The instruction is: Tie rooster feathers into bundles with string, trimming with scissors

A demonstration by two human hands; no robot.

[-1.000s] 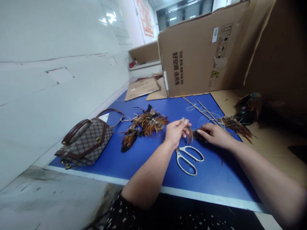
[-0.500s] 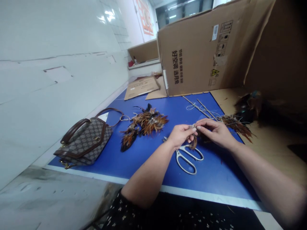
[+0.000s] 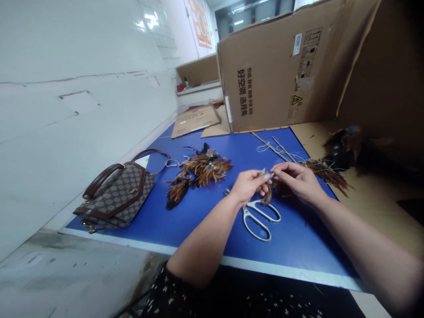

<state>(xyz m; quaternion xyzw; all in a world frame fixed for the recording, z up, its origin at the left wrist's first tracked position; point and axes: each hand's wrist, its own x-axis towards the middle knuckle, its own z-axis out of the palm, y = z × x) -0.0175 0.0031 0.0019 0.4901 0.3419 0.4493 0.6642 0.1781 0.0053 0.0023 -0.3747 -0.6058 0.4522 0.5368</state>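
My left hand pinches the quill end of a small brown feather bundle just above the blue table. My right hand meets it fingertip to fingertip and pinches the same bundle's end, where a thin pale thread seems to run. White-handled scissors lie flat on the table directly under both hands. A heap of orange-brown feathers lies to the left of my left hand.
A patterned brown handbag sits at the table's left edge. Thin sticks with looped thread and more feathers lie behind my right hand. A large cardboard box stands at the back, flat cardboard beside it.
My right hand rose from lying on the table beside the feathers and came to my left hand's fingertips; both hands now pinch the bundle together, slightly lower than a second ago.
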